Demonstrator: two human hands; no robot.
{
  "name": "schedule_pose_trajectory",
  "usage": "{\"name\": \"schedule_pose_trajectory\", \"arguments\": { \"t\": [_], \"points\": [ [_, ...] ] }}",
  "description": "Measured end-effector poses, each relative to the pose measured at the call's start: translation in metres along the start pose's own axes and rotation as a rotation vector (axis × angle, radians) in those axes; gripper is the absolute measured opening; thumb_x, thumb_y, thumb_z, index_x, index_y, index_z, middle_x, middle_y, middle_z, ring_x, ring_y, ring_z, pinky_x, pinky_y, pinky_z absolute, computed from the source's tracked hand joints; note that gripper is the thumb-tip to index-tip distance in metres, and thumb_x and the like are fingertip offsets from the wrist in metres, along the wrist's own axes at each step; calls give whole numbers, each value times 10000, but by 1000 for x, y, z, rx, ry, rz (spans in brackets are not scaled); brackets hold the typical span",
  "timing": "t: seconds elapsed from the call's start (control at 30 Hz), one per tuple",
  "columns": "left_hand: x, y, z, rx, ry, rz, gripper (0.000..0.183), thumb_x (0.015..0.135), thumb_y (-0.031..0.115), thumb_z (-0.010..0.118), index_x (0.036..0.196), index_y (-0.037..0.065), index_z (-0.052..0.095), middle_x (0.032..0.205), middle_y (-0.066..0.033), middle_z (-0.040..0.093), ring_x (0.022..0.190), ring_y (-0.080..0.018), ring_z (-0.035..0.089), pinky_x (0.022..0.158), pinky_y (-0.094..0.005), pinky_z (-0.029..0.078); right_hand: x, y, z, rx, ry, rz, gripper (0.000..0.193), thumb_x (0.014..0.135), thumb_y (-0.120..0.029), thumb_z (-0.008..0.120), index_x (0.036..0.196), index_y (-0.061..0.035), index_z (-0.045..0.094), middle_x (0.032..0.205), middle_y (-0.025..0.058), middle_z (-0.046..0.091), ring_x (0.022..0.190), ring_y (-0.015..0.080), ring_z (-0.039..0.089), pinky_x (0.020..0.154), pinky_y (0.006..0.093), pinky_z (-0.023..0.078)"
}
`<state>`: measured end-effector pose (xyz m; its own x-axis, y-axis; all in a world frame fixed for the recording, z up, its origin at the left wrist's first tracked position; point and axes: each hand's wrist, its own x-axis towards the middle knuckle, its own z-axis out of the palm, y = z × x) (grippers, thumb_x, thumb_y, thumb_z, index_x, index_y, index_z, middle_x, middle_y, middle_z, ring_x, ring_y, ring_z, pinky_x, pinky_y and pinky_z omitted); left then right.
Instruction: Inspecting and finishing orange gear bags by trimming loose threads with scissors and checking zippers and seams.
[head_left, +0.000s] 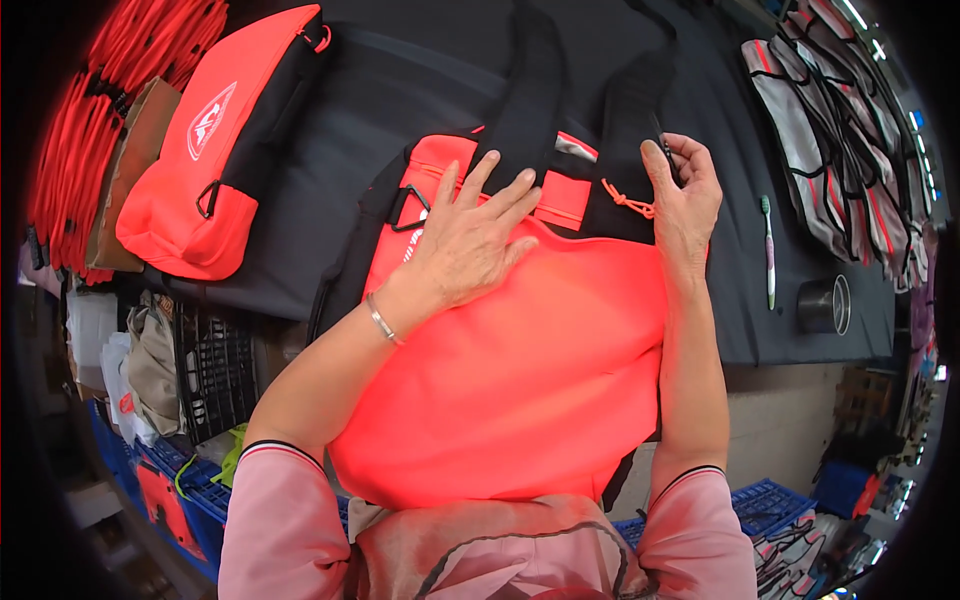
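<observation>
A bag workshop, by the look of it. A wide worktable under black cloth (420, 60) spans eleven to one o'clock. A red bag (520, 350) sits at the centre; a second bag (190, 150), red and black, lies at ten, beside stacked red fabric pieces (60, 180). Layered grey pieces (815, 150) with black edging lie at two. Blue plastic crates (768, 508) stand at four and eight.

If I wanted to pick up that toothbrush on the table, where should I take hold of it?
Probably mid-handle on the toothbrush, pinching across it from above, slightly from the left. It lies with its slim handle at the near end, head away, and the metal cup sits just right of that near end.
</observation>
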<state>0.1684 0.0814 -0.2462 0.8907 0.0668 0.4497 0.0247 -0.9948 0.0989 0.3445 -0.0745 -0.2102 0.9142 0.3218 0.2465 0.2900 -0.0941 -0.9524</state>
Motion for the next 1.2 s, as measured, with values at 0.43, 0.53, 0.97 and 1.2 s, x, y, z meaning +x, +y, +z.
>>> {"name": "schedule_pose_trajectory", "arguments": {
  "t": [0.43,0.53,0.97,1.2],
  "points": [
    [44,-32,-19,-189,-65,-569,474,806,220,789,1171,11,572,1139,-175,572,1003,-316,598,855,-360,511,-17,0,6,-26,-175,-18,335,938,-241,687,1132,17,597,808,22,641,746,84,555,684,232,447],
    [43,-23,-17,-224,-154,-412,578,746,272,840,1171,-10,568,1131,-192,581,1021,-303,598,887,-364,511,-16,-2,5,-43,-157,23,337,945,-252,674,1138,16,602,828,21,657,796,79,585,736,236,451],
    [59,-47,-12,-1022,-475,-742,504,860,351,745,1084,-80,610,972,-131,692,849,-180,673,798,-306,545,-22,9,0,30,-232,-14,259,912,-225,712,1027,-4,642,825,29,670,733,71,573,673,234,463],
    [51,-48,8,-1005,-241,-1050,375,918,326,678,1009,-35,635,927,-84,685,822,-138,662,775,-272,536,-32,5,9,-356,-285,-390,256,804,-263,797,896,-73,652,699,19,619,659,143,601,574,278,483]
  ]
}}
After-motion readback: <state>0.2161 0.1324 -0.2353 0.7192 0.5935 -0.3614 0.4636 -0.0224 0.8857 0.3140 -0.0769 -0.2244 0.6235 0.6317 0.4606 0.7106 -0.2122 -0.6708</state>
